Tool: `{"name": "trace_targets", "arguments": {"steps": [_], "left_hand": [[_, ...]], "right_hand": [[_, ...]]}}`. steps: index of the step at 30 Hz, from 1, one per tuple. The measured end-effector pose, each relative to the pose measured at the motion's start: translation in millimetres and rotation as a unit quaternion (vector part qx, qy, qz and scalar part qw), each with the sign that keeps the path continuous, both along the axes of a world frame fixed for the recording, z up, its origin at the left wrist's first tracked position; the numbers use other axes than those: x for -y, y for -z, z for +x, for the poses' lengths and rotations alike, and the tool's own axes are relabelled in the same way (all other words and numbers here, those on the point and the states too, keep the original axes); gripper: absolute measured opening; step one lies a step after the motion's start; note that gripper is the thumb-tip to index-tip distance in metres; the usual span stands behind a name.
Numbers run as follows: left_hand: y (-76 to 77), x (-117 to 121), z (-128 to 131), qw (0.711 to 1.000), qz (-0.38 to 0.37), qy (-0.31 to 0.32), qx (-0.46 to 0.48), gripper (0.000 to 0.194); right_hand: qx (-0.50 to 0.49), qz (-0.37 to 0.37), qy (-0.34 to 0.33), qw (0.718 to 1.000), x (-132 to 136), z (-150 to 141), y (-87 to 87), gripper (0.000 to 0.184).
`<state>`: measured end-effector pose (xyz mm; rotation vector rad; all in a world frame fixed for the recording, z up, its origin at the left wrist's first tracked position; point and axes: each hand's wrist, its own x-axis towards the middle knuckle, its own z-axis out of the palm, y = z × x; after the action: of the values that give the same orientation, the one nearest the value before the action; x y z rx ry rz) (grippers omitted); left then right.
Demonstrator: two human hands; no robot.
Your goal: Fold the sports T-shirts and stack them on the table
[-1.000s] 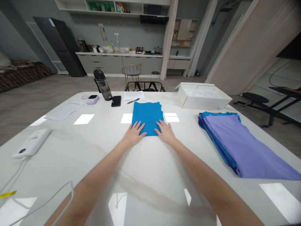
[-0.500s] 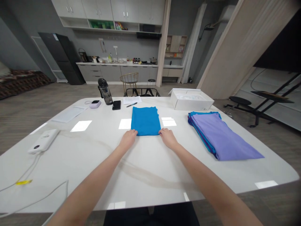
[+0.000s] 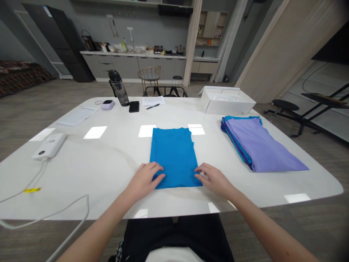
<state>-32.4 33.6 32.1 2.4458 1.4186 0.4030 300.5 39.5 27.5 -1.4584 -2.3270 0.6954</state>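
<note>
A folded bright blue cloth [image 3: 174,154] lies flat on the white table in front of me, its right edge slightly uneven. My left hand [image 3: 145,178] rests at its lower left edge, thumb and fingers apart on the fabric. At the lower right edge, my right hand [image 3: 215,179] touches the cloth with fingertips and thumb, a gap showing between them. Neither hand visibly grips the fabric. To the right lies a stack of folded cloths, with a lavender cloth [image 3: 261,145] on top and blue and dark purple layers beneath.
A white open box [image 3: 229,103] stands at the back right of the table [image 3: 109,182]. Toward the back left are a water bottle [image 3: 119,89], a black phone [image 3: 134,106], a pen [image 3: 152,106] and papers [image 3: 77,116]. A white device [image 3: 50,146] with cables lies left.
The blue cloth has come closer to me and now lies longer on the table. Both hands have moved nearer, and their pinch at its near corners has loosened. The view tilts further down.
</note>
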Motion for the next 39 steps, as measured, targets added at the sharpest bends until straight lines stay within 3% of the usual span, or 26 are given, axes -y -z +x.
{"name": "trace_targets", "arguments": {"steps": [4, 7, 9, 13, 17, 21, 26, 32, 35, 39], "left_hand": [[-3.4, -92, 8, 0.975, 0.036, -0.216, -0.045, 0.046], [1.7, -157, 10, 0.949, -0.024, -0.31, -0.053, 0.057], [8.7, -189, 9, 0.935, -0.09, -0.344, -0.002, 0.059], [24.2, -226, 2, 0.908, -0.17, -0.376, 0.063, 0.051], [30.8, -235, -3, 0.901, -0.192, -0.371, 0.113, 0.032], [27.3, -221, 1, 0.926, -0.151, -0.3, 0.171, 0.015], [4.3, -189, 20, 0.946, 0.001, -0.192, 0.262, 0.021], [-51.5, -135, 69, 0.962, 0.029, -0.078, 0.259, 0.018], [-74.7, -105, 106, 0.959, 0.043, -0.008, 0.28, 0.016], [-108.9, -78, 174, 0.935, 0.047, 0.062, 0.346, 0.016]], "right_hand": [[0.028, 0.031, 0.124, 0.991, -91, -14, 6.2, 0.044], [0.059, -0.016, 0.213, 0.975, -161, -26, 9.6, 0.065], [0.064, -0.081, 0.237, 0.966, -195, -33, 10.8, 0.066], [0.06, -0.147, 0.261, 0.952, -232, -47, 17.4, 0.053], [0.028, -0.128, 0.27, 0.954, -241, -55, 28.6, 0.04], [-0.033, -0.032, 0.242, 0.969, -220, -52, 30.2, 0.027], [-0.149, 0.118, 0.219, 0.957, -162, -37, 9.3, 0.03], [-0.251, 0.177, 0.268, 0.913, -74, 5, -24.3, 0.027], [-0.276, 0.254, 0.317, 0.871, -25, 43, -40.0, 0.022], [-0.273, 0.364, 0.358, 0.815, 27, 112, -85.3, 0.02]]}}
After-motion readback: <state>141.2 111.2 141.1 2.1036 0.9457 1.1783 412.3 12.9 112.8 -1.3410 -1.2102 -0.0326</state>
